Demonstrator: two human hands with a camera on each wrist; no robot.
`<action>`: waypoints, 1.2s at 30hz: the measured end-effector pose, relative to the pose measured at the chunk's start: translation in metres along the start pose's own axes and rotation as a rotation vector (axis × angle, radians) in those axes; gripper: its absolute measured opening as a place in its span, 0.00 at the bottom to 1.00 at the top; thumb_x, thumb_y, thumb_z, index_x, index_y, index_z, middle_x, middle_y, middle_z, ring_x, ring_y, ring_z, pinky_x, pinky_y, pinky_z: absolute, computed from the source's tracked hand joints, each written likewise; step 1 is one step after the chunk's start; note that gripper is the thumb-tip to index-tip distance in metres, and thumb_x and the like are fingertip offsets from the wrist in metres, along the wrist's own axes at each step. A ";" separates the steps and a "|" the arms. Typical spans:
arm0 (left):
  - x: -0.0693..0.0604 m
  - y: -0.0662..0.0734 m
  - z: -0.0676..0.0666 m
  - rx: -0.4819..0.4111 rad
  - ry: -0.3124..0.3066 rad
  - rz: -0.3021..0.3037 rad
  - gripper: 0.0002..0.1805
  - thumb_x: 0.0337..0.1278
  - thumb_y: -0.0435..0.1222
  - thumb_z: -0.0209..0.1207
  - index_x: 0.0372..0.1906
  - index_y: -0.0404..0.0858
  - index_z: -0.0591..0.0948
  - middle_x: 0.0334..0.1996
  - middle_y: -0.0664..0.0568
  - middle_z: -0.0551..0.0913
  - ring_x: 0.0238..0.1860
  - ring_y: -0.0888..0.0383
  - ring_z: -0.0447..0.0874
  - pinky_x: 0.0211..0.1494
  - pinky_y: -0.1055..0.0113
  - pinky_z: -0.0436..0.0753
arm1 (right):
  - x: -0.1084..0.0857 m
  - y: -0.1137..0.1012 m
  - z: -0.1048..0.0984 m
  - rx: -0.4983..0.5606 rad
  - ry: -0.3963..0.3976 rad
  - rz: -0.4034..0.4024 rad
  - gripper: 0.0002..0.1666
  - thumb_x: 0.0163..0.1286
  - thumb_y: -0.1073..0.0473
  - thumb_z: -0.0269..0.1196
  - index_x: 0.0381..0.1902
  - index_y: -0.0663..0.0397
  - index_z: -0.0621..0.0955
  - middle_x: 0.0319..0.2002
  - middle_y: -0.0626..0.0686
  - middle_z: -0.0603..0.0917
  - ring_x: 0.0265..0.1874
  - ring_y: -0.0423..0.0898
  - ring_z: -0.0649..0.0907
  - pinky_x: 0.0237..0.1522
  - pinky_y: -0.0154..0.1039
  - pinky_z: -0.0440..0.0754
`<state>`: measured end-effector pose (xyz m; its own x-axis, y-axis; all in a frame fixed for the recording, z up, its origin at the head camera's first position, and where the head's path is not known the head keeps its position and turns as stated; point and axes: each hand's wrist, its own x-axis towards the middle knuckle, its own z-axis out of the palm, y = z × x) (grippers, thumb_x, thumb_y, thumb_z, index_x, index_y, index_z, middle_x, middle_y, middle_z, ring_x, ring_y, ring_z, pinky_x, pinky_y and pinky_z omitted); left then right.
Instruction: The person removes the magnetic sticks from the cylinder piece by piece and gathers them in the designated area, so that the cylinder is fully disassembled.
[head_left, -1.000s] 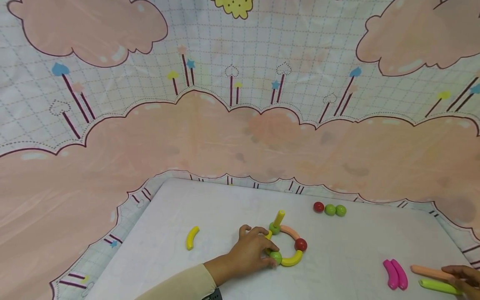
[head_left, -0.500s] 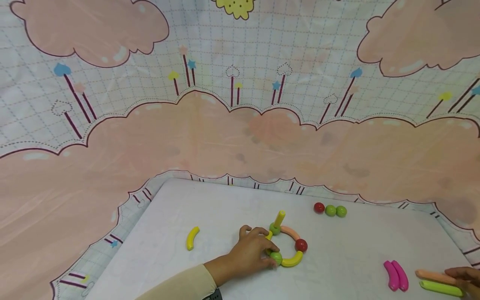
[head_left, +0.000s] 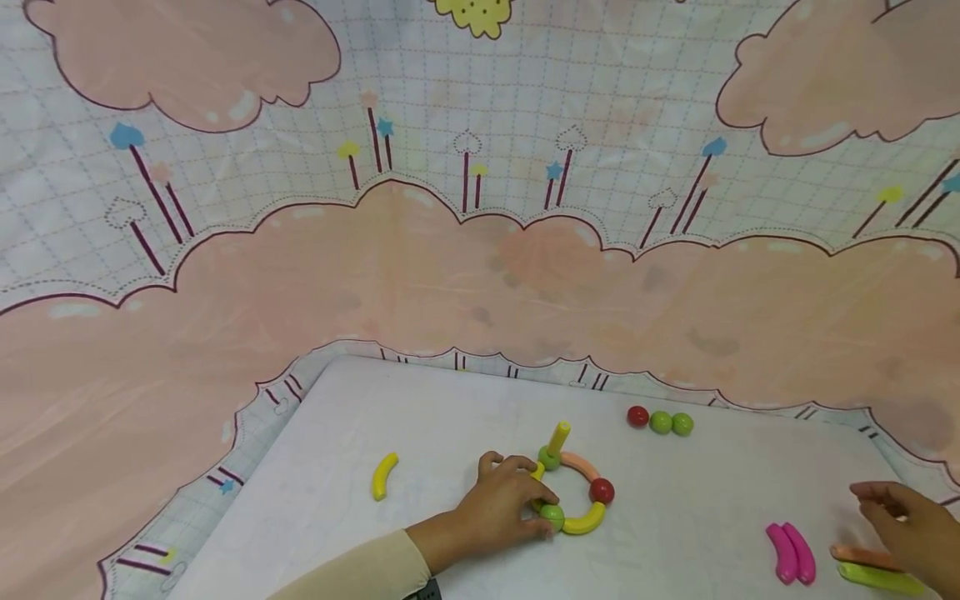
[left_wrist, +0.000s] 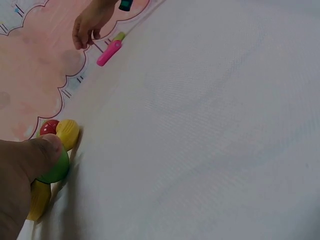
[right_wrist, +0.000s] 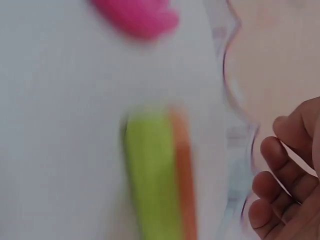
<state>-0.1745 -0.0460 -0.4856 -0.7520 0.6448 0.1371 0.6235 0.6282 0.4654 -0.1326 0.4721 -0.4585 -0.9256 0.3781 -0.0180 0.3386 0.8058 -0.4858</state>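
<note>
My left hand [head_left: 498, 504] grips a green ball [head_left: 552, 517] at the near left of a ring of balls and curved sticks. The thumb lies against that ball in the left wrist view. Also in the ring are a red ball [head_left: 602, 491], a yellow curved stick [head_left: 585, 524] and an orange curved stick [head_left: 580, 463]. A yellow straight stick [head_left: 559, 437] stands up from the far green ball [head_left: 549, 457]. My right hand [head_left: 911, 525], holding nothing, hovers over an orange stick [head_left: 862, 556] and a lime-green stick [head_left: 873, 577], its fingers loosely bent.
Two pink curved sticks [head_left: 791, 552] lie left of the right hand. A red ball [head_left: 637, 416] and two green balls [head_left: 671, 422] sit in a row near the far edge. One yellow curved stick [head_left: 384, 477] lies at left on the white table [head_left: 697, 517].
The right hand has let go of the orange stick, which shifted right beside the lime-green one, and has risen up and to the left. The left hand stays where it was.
</note>
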 end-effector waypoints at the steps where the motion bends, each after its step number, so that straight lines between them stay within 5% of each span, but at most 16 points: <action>1: 0.000 0.000 0.000 -0.002 0.000 0.000 0.18 0.54 0.52 0.73 0.50 0.57 0.89 0.43 0.80 0.82 0.67 0.59 0.69 0.66 0.37 0.56 | -0.001 -0.011 0.000 -0.016 0.001 -0.048 0.16 0.75 0.66 0.55 0.54 0.76 0.76 0.38 0.63 0.82 0.35 0.55 0.78 0.28 0.41 0.73; 6: 0.000 -0.001 -0.001 -0.014 -0.006 0.014 0.18 0.55 0.53 0.73 0.51 0.57 0.89 0.44 0.79 0.82 0.67 0.58 0.69 0.65 0.40 0.58 | -0.001 -0.054 0.006 -0.040 -0.004 -0.323 0.15 0.77 0.60 0.58 0.53 0.66 0.81 0.40 0.55 0.85 0.35 0.45 0.79 0.30 0.36 0.74; 15: -0.001 -0.012 -0.005 -0.005 0.073 0.060 0.18 0.55 0.56 0.72 0.48 0.53 0.89 0.43 0.76 0.84 0.65 0.58 0.73 0.64 0.44 0.62 | -0.006 -0.115 0.032 0.034 -0.020 -0.485 0.12 0.75 0.60 0.62 0.52 0.58 0.84 0.41 0.50 0.85 0.35 0.42 0.79 0.36 0.32 0.77; 20: 0.003 -0.022 -0.004 -0.045 0.176 -0.039 0.13 0.59 0.53 0.70 0.42 0.52 0.89 0.40 0.73 0.84 0.56 0.63 0.78 0.64 0.45 0.63 | -0.009 -0.145 0.045 0.079 -0.026 -0.536 0.12 0.75 0.61 0.63 0.53 0.57 0.83 0.41 0.48 0.85 0.36 0.43 0.79 0.38 0.33 0.78; 26: 0.011 -0.027 -0.001 -0.119 0.274 -0.194 0.16 0.60 0.50 0.71 0.47 0.46 0.88 0.43 0.66 0.86 0.53 0.60 0.80 0.62 0.48 0.64 | -0.015 -0.183 0.062 0.142 -0.072 -0.571 0.13 0.73 0.63 0.64 0.54 0.58 0.83 0.41 0.48 0.84 0.40 0.45 0.78 0.40 0.34 0.78; 36: 0.031 -0.026 0.009 -0.160 0.281 -0.283 0.27 0.52 0.50 0.76 0.55 0.44 0.86 0.53 0.58 0.86 0.67 0.50 0.74 0.61 0.42 0.59 | -0.026 -0.229 0.090 0.198 -0.124 -0.666 0.16 0.70 0.63 0.68 0.55 0.56 0.83 0.40 0.45 0.85 0.39 0.43 0.80 0.40 0.37 0.80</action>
<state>-0.2121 -0.0377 -0.5015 -0.9316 0.2990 0.2066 0.3594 0.6738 0.6456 -0.2017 0.2366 -0.4249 -0.9418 -0.2309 0.2444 -0.3327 0.7454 -0.5777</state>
